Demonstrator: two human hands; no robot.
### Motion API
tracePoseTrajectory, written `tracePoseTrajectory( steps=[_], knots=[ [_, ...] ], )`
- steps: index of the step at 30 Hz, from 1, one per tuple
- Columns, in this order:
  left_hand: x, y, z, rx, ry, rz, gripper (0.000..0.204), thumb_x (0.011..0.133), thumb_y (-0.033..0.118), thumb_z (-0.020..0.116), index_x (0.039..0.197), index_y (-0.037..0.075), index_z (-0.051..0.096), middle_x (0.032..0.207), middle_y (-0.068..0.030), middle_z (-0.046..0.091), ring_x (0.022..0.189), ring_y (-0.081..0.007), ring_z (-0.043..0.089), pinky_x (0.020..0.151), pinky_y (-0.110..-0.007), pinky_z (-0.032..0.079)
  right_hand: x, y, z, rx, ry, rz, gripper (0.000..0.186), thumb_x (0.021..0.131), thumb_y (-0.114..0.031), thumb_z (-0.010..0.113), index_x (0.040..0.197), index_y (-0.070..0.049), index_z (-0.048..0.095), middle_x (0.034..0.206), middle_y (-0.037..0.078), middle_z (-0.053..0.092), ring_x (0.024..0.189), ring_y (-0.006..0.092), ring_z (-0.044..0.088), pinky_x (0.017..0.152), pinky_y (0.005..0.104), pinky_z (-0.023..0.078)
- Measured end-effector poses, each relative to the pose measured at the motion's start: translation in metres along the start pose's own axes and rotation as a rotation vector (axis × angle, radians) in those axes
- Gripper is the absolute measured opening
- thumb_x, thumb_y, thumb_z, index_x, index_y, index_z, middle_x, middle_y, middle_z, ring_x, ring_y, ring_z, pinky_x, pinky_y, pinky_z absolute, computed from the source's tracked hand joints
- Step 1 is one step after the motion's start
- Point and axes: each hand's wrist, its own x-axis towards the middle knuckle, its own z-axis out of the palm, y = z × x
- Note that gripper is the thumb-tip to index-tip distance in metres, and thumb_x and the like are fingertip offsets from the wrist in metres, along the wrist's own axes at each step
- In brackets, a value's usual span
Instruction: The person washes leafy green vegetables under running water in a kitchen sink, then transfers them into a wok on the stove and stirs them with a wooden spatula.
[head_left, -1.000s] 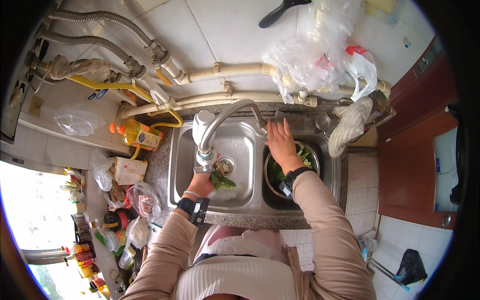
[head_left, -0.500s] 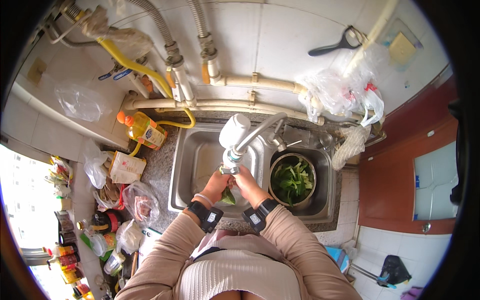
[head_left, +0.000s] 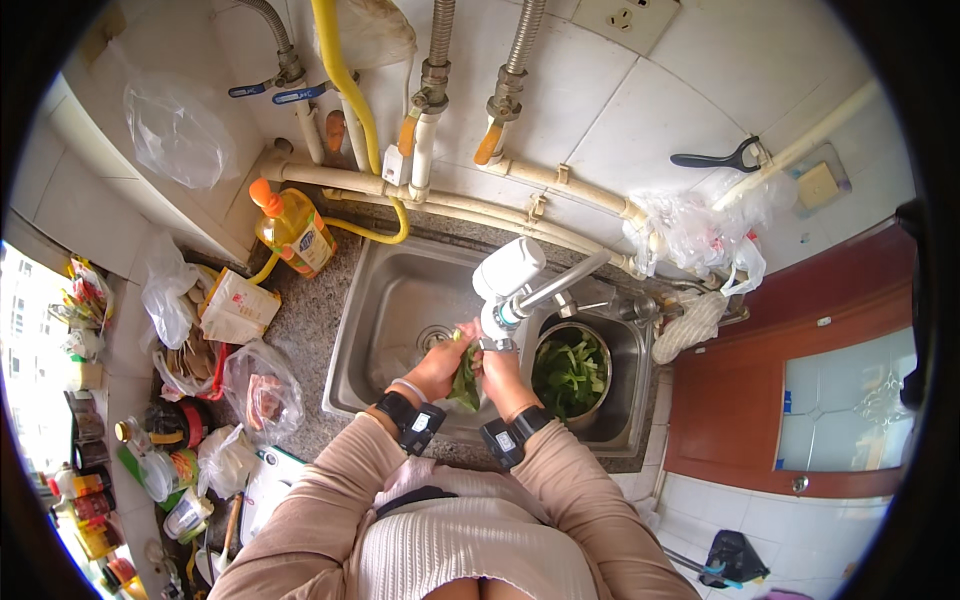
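Above the left basin of the steel double sink (head_left: 340,345), my left hand (head_left: 438,370) is closed on a piece of leafy greens (head_left: 464,388), its leaf hanging down between my wrists. Close against it, my right hand (head_left: 503,378) grips the same greens from the other side. The faucet (head_left: 565,280), with a white cylindrical filter (head_left: 508,268) on its end, hangs over my hands and hides part of my right fingers. In the right basin stands a round metal pot (head_left: 606,350) with cut leafy greens (head_left: 568,378) inside.
Left of the sink stand a bottle of yellow liquid (head_left: 298,230), an opened paper box (head_left: 240,308) and a clear bag of meat (head_left: 264,392). Pipes (head_left: 440,205) and a yellow hose (head_left: 350,95) run along the wall. Plastic bags (head_left: 680,225) hang at the right, near a reddish-brown door (head_left: 730,410).
The view has turned, so the sink and faucet sit differently in the picture. My hands stay together on the greens, and more of the leaf shows between them.
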Motion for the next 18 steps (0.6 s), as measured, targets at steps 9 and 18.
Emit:
tracePoseTrajectory(
  steps=[9, 18],
  knots=[
    [0.013, -0.003, -0.015, -0.018, 0.089, 0.121, 0.02, 0.099, 0.02, 0.058, 0.109, 0.003, 0.06, 0.094, -0.0071, 0.066, 0.079, -0.0187, 0.065, 0.07, -0.037, 0.054, -0.007, 0.006, 0.002, 0.125, 0.029, -0.129, 0.029, 0.088, -0.017, 0.072, 0.114, -0.007, 0.064, 0.103, -0.001, 0.066, 0.081, 0.0049, 0.055, 0.068, 0.022, 0.044],
    [0.002, 0.001, -0.012, -0.027, 0.108, 0.119, 0.021, 0.098, 0.02, 0.06, 0.109, 0.003, 0.061, 0.097, -0.0092, 0.067, 0.082, -0.0189, 0.068, 0.068, -0.033, 0.057, 0.006, 0.027, -0.02, -0.074, 0.151, -0.285, 0.02, 0.085, -0.008, 0.073, 0.102, 0.001, 0.067, 0.085, 0.003, 0.069, 0.074, 0.0102, 0.064, 0.066, 0.0258, 0.05]
  ],
)
